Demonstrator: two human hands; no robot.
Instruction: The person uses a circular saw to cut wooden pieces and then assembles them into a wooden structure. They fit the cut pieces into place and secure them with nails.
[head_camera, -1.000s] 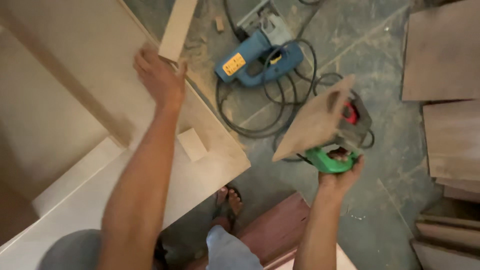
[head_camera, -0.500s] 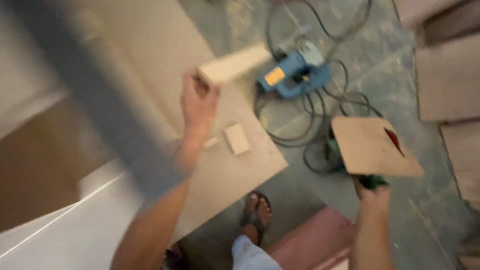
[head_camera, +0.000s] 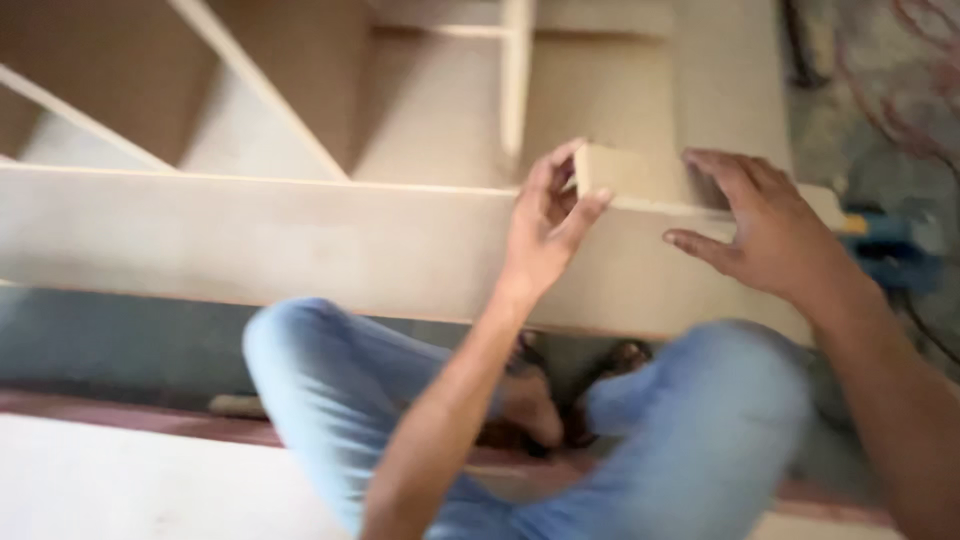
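Note:
A short pale wooden strip (head_camera: 625, 172) lies along the top edge of a large pale wooden cabinet frame (head_camera: 300, 240). My left hand (head_camera: 548, 215) pinches the strip's left end between thumb and fingers. My right hand (head_camera: 765, 225) lies over its right part, fingers on top and thumb against the frame's front face. Much of the strip's right end is hidden under that hand. The picture is motion-blurred.
Dividers (head_camera: 515, 80) cross the inside of the frame. My knees in blue jeans (head_camera: 700, 420) and sandalled feet (head_camera: 560, 400) are below the hands. A blue power tool (head_camera: 895, 250) and cables (head_camera: 900, 90) lie at the right. A white board (head_camera: 120, 480) is at lower left.
The view has swung from the floor and tools to the cabinet frame. My right hand no longer holds the plywood piece. Both hands have come together on the wooden strip at the frame's edge.

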